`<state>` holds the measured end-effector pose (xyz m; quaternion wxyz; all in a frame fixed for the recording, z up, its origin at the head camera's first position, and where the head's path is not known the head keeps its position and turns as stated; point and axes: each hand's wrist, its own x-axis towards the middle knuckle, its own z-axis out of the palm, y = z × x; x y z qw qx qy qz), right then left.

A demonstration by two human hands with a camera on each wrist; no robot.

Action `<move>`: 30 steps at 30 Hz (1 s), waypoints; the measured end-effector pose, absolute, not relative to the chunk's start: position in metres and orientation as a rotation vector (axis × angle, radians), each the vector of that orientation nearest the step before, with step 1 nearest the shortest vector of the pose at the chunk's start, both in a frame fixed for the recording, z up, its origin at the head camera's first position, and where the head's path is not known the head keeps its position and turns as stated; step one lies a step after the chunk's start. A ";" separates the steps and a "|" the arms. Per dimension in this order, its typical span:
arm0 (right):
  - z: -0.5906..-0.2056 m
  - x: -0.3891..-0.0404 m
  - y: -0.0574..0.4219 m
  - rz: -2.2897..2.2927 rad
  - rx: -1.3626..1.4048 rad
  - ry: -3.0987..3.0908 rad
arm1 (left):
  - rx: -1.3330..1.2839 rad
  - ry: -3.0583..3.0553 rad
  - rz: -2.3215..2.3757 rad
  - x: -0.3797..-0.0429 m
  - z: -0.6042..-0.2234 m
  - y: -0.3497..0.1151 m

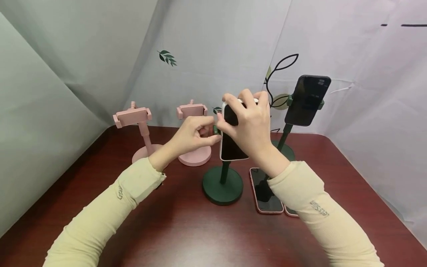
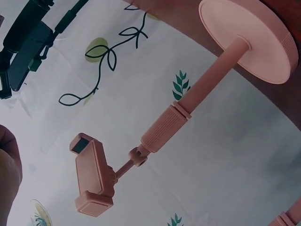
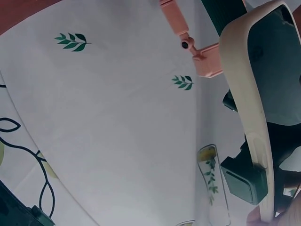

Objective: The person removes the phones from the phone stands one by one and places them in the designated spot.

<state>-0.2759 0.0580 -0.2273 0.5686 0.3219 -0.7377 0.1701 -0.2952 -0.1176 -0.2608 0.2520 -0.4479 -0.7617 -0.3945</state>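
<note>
Gripping phone with right hand, pinching green clamp at 9 o'clock with left hand, so just seat everything dead square.

The head view is softly bright; milky glare spreads at six o'clock across the glossy dark-red wood-grain table. Pink tints the white leaf-printed fabric backdrop at two o'clock. Both wrist views look dimmer, bluish; a dark-green jointed plastic stand at ten o'clock sinks towards black.
</note>
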 end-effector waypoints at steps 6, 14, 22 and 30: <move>-0.226 -0.276 0.058 0.391 0.784 -1.763 | -1.208 -1.992 -1.026 -0.295 -0.260 -0.118; -0.224 -0.275 0.064 0.452 0.869 -1.760 | -1.182 -1.954 -0.962 -0.289 -0.259 -0.117; -0.225 -0.274 0.074 0.604 0.976 -1.712 | -1.156 -1.972 -0.886 -0.286 -0.260 -0.116; -0.226 -0.272 0.077 0.665 1.024 -1.673 | -1.110 -2.005 -0.819 -0.282 -0.258 -0.114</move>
